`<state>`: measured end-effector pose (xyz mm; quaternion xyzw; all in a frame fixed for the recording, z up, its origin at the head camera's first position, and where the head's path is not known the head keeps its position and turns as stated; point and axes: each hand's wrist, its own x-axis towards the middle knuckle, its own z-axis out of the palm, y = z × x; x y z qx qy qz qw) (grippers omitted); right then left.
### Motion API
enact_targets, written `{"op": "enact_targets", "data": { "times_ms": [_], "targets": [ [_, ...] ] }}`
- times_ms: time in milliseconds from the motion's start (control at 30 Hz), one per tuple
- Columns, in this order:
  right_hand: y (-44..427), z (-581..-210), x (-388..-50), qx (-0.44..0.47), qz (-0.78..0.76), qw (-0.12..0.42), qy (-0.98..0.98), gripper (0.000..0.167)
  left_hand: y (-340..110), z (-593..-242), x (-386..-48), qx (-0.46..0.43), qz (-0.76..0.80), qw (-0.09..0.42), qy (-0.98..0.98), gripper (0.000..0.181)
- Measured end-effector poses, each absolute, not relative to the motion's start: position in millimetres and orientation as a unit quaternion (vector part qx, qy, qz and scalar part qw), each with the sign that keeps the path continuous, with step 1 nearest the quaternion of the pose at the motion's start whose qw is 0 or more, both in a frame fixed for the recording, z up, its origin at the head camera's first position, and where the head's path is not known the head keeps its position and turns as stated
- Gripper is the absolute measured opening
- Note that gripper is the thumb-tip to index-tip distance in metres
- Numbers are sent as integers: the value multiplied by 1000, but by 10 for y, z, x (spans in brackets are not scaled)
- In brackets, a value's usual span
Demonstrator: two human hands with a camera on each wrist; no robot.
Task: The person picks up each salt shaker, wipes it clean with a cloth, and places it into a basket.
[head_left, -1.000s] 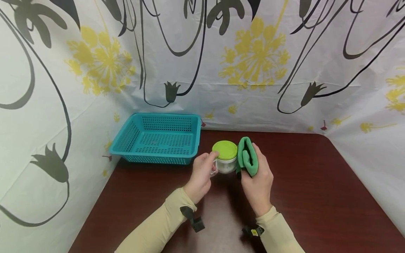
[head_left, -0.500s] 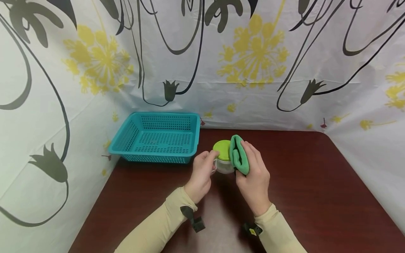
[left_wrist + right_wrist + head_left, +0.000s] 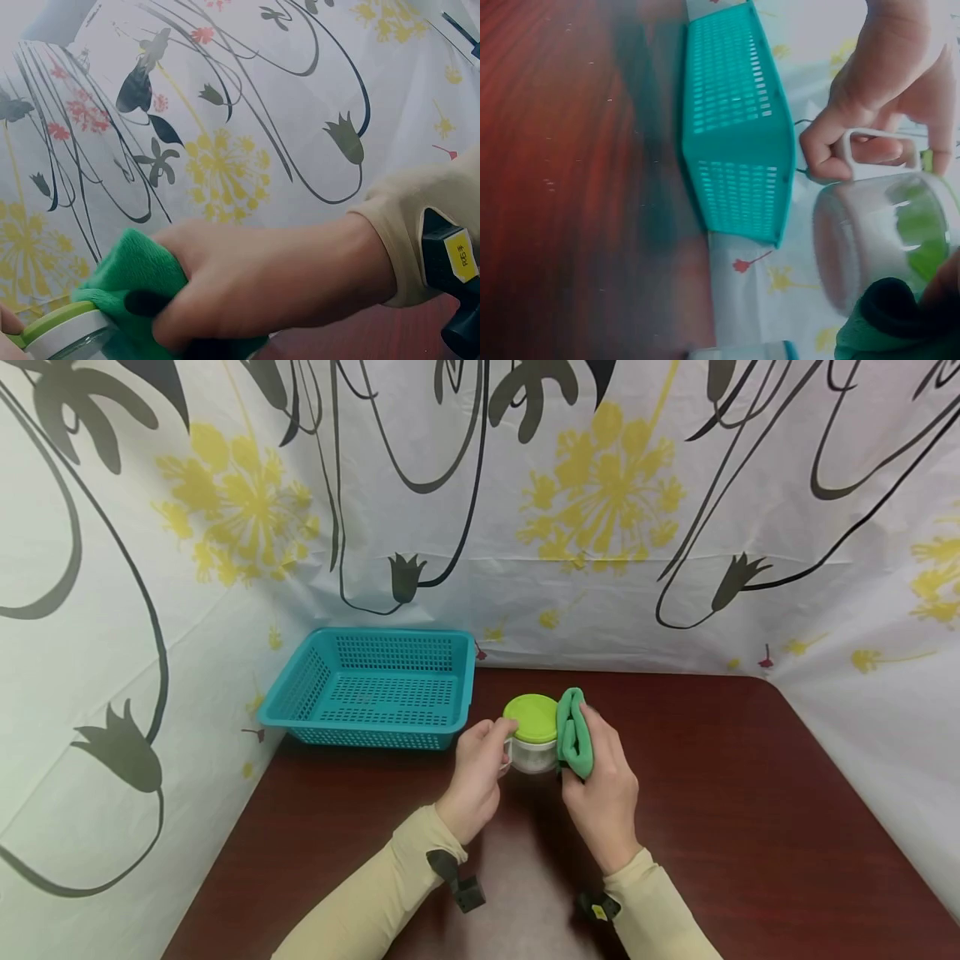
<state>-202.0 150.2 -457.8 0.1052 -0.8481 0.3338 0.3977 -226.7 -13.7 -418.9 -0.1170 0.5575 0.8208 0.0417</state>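
The lidded mug point(image 3: 533, 758) is between the hands, its handle point(image 3: 881, 135) gripped by the left hand point(image 3: 476, 773). The right hand point(image 3: 604, 797) grasps a green cloth point(image 3: 573, 739) against its opposite side.

We see cream fabric sleeves point(image 3: 348, 893), boxy black wrist mounts point(image 3: 468, 893) and, on the right one, a yellow dark-lettered label point(image 3: 460, 256).

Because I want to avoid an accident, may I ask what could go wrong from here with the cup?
The left hand holds the clear cup up off the table by its handle, so pressure from the green cloth in the right hand might twist it loose.
Rubbing could also shift the green lid; how tightly it sits cannot be seen.
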Motion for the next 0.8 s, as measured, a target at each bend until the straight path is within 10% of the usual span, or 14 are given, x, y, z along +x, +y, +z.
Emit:
{"op": "enact_targets", "data": {
  "times_ms": [800],
  "targets": [
    [1640, -4852, -2024, 29, 439, 251, -862, 75, -162, -4188, -2292, -106, 824, 43, 555, 33]
  ]
}}
